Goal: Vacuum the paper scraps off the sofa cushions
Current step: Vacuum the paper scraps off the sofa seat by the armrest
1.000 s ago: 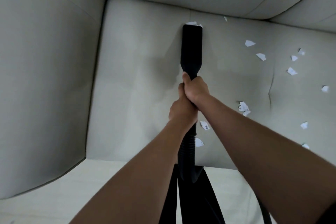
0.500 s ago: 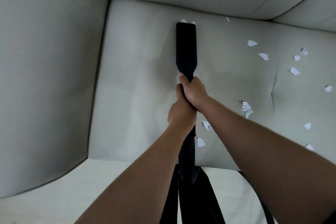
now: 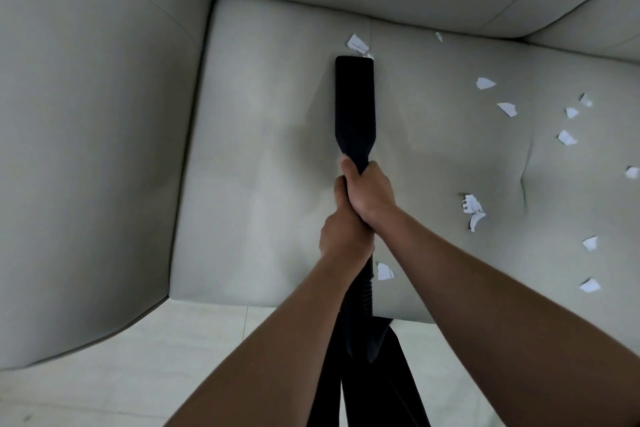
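The right hand [image 3: 369, 192] is curled round the black neck just behind the nozzle [image 3: 355, 104]. The left hand [image 3: 344, 236] is curled round the tube right behind it, so both hands grip the vacuum firmly. The nozzle lies on the seat cushion [image 3: 259, 149], with its mouth pointing toward the back of the sofa.

One scrap [image 3: 356, 43] lies just beyond the mouth of the nozzle, almost touching it, and it is probably the next one to go. A tiny scrap [image 3: 439, 36] sits farther right of the mouth.

Left of the nozzle the cushion shows no paper, so that side looks finished. Right of the nozzle much is left. Several scraps [image 3: 566, 137] are spread there, well apart from the nozzle, and the crumpled scrap [image 3: 472, 206] is the nearest of them. One more piece [image 3: 384, 270] lies just beside the hose [image 3: 360, 291], behind the hands. A good part of the work seems to remain, since the whole right side is not yet swept.
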